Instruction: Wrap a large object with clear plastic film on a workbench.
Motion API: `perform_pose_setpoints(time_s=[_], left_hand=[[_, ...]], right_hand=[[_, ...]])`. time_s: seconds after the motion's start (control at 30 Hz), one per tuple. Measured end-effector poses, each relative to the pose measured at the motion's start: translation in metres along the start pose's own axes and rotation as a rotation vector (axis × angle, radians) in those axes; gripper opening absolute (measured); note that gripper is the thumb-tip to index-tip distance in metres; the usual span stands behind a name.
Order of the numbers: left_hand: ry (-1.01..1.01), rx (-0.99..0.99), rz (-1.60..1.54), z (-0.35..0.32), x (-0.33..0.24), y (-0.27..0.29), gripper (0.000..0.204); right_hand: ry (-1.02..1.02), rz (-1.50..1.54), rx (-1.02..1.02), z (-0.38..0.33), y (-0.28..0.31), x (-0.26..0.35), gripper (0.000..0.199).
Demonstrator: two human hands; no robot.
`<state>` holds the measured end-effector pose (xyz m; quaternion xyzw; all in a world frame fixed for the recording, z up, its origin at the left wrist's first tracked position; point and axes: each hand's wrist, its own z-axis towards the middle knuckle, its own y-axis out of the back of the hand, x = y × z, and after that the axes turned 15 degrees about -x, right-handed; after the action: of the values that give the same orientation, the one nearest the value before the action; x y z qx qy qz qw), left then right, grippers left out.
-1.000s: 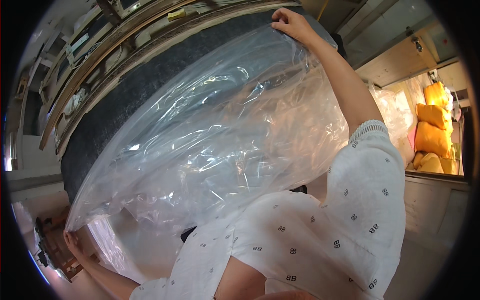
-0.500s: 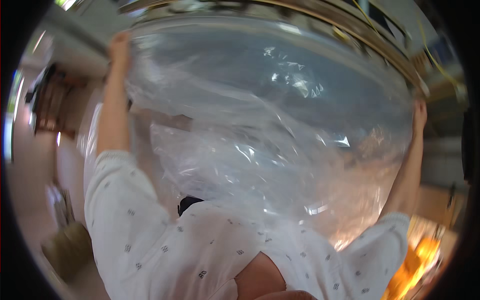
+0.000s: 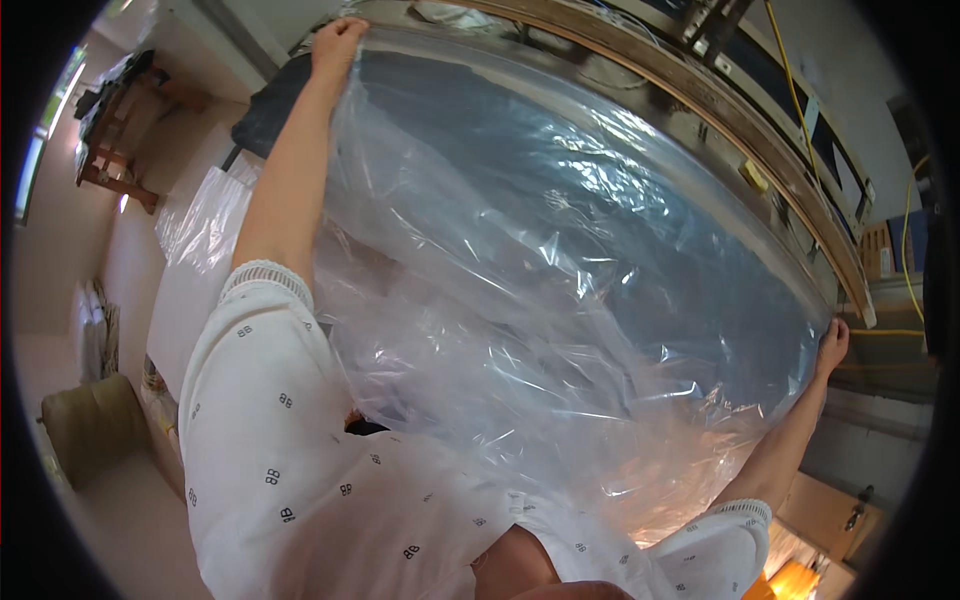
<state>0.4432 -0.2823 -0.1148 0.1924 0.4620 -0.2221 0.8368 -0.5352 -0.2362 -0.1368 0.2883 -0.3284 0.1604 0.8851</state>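
One left hand (image 3: 340, 45) and one right hand (image 3: 833, 345) pinched opposite ends of the far edge of one clear plastic sheet (image 3: 480, 300). The sheet spanned between them, over a dark surface (image 3: 270, 105); beyond the grip ran a wooden rail (image 3: 690, 112). Step, seemingly: spreading. Next move likely called for even tension.

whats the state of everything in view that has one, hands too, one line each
left hand: closed on the sheet's far left corner area
right hand: closed on the sheet's right end
clear plastic sheet: spread between the hands, wrinkled
dark surface: mostly under the sheet, left end bare
yellow cable: hanging loose
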Motion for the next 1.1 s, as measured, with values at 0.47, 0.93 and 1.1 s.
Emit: perform_pose_setpoints(time_s=[0.47,0.93,1.1], left_hand=[[0.225,-0.016,-0.059,0.015,0.01,0.006,0.009],[0.198,-0.265,-0.125,0.038,0.05,0.037,0.004],[-0.185,-0.36,0.746,0.015,0.021,0.004,0.012]], right_hand=[[0.225,-0.123,-0.222,0.003,0.018,-0.005,0.031],[-0.14,-0.04,-0.181,-0.021,-0.001,0.078,0.041],[-0.2,-0.215,-0.165,0.002,0.024,0.034,0.043]])
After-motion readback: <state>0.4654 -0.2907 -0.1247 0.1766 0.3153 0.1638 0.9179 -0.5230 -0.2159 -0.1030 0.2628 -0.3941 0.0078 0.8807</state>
